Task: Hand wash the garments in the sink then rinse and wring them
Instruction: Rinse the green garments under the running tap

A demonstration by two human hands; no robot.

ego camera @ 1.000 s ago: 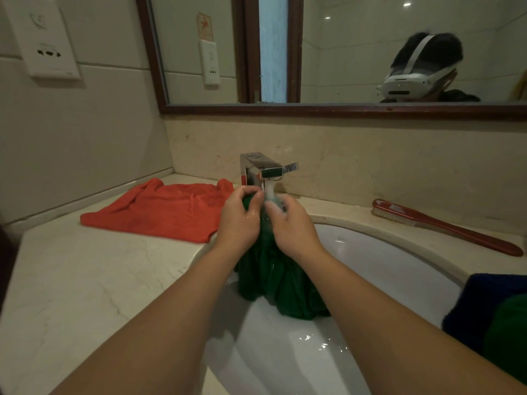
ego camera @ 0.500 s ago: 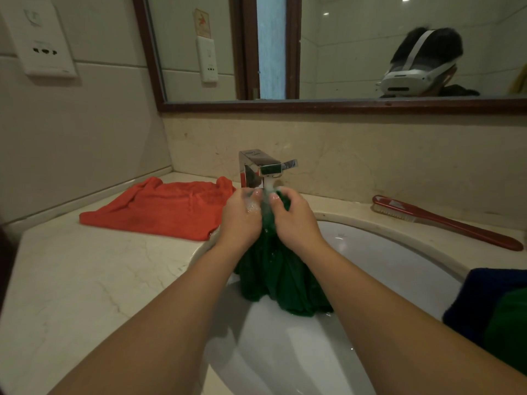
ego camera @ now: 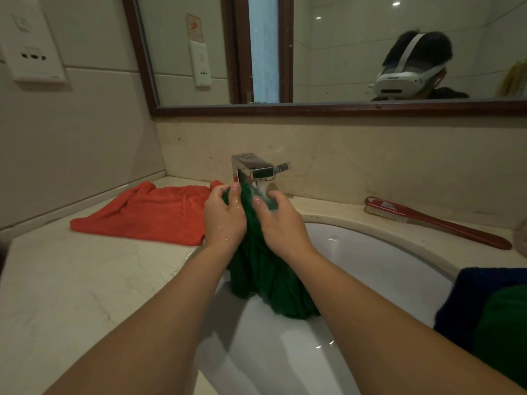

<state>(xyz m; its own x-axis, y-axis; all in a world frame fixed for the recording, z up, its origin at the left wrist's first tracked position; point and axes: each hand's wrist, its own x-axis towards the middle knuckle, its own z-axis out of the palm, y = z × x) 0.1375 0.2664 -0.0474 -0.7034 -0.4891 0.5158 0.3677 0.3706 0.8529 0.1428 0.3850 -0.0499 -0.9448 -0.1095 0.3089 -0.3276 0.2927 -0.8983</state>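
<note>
While the sink (ego camera: 385, 232) keeps its lower folds, the green garment (ego camera: 265, 280) is bunched up under the running tap (ego camera: 253, 169). The left hand (ego camera: 225, 218) and right hand (ego camera: 281, 226), pressed together half a second ago, now sit slightly apart, each gripping a fold. That reads as scrubbing or rinsing, with wringing not yet begun. The counter (ego camera: 71, 280) gives room at near left. The orange cloth (ego camera: 154, 212) lies just beside the left hand, a dark folded pile (ego camera: 484, 303) crowds the right, and the brush (ego camera: 433, 223) lies behind.
</note>
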